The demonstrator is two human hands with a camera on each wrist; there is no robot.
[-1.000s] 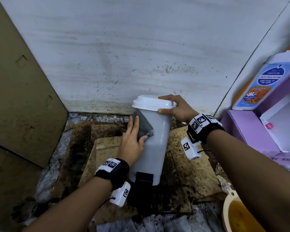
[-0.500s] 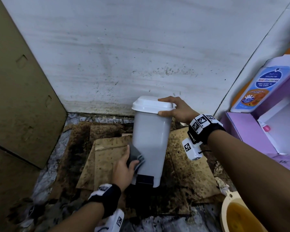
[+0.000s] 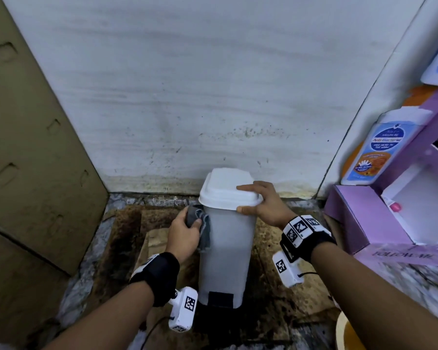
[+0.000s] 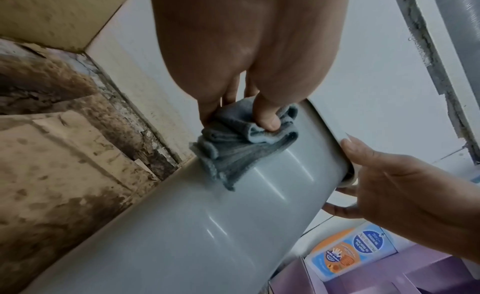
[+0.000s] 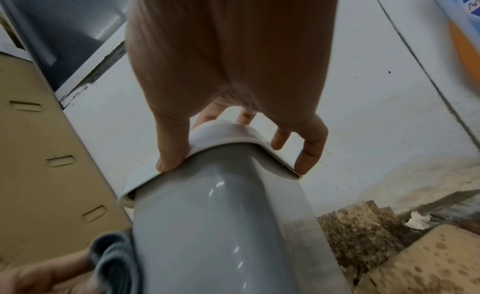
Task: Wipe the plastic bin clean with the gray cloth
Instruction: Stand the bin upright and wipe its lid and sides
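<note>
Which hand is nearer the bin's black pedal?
Left. The left hand wipes the bin's upper side; the right hand grips the lid, farther above the pedal.

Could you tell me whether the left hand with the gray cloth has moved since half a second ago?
Yes. The left hand and gray cloth have moved up the plastic bin, from near its black pedal to just under the lid.

A pale streaked wall (image 3: 213,84) is flanked by a tan panel (image 3: 36,147); stained cardboard (image 3: 288,286) is spread over marble floor (image 3: 86,274), beside purple boxes (image 3: 369,218)
</note>
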